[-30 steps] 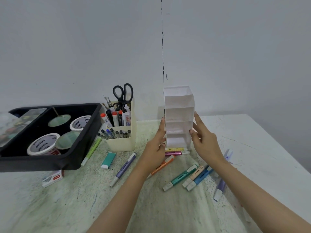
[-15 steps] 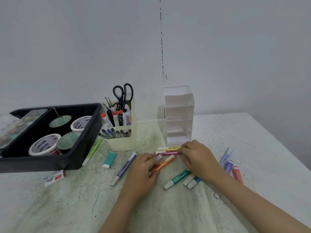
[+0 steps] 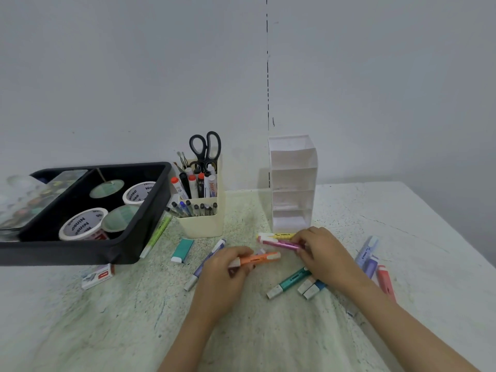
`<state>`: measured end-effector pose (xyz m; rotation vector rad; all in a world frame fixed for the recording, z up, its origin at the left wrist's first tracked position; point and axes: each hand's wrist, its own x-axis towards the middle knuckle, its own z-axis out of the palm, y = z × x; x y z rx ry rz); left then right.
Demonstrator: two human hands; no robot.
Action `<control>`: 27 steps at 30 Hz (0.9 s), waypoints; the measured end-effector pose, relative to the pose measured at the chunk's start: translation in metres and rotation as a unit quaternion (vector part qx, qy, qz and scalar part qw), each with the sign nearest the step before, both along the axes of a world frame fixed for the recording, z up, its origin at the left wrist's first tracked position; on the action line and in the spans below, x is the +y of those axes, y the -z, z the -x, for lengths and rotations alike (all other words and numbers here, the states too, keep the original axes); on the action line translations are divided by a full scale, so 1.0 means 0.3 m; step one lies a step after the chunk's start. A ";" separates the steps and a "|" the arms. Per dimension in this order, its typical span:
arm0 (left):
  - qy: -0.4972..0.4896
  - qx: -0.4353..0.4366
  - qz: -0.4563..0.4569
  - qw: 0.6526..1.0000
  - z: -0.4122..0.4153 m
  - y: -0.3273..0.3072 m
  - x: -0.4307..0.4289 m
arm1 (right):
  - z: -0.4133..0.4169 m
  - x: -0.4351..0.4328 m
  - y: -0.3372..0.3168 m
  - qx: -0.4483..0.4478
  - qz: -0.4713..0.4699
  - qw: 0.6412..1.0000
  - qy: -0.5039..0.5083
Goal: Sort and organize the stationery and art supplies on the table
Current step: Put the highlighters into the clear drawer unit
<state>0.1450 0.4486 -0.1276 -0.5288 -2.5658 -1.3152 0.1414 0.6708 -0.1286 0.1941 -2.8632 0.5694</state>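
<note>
Two hands: left hand [image 3: 222, 272] and right hand [image 3: 323, 255], both low over the table [image 3: 107, 331].
Materials: stubby, smooth plastic markers with pale caps; gritty tabletop speckled green; boxy white organizer [image 3: 292, 183] of stacked open shelves.
Left grip: fingers curled round the orange marker [image 3: 259, 259]; its capped end juts out to the right of the fist.
Right grip: fingertips pinch the pink marker [image 3: 280, 244], which runs leftward from the hand.
Place: pink marker just beside a yellow marker [image 3: 279, 234] at the organizer's foot; orange marker just in front of them.
</note>
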 end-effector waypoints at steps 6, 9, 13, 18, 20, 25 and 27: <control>-0.058 -0.104 -0.242 0.963 -0.013 -0.058 0.027 | -0.065 0.003 -0.036 -0.024 0.227 0.973 0.034; -0.047 -0.107 -0.168 0.979 -0.004 -0.070 0.036 | -0.098 0.005 -0.060 -0.021 0.297 0.954 0.040; -0.002 -0.085 0.082 0.993 0.016 -0.074 0.040 | -0.126 0.017 -0.081 -0.012 0.367 0.929 0.045; 0.089 -0.107 0.270 0.953 0.042 -0.054 0.068 | -0.133 0.035 -0.098 0.021 0.397 0.914 0.083; 0.100 -0.116 0.246 0.957 0.044 -0.055 0.078 | -0.134 0.044 -0.107 0.048 0.388 0.915 0.098; 0.086 -0.170 0.008 0.982 0.045 -0.111 0.093 | -0.137 0.070 -0.168 0.112 0.358 0.922 0.098; 0.095 -0.172 -0.068 0.978 0.045 -0.156 0.101 | -0.131 0.074 -0.218 0.137 0.352 0.923 0.079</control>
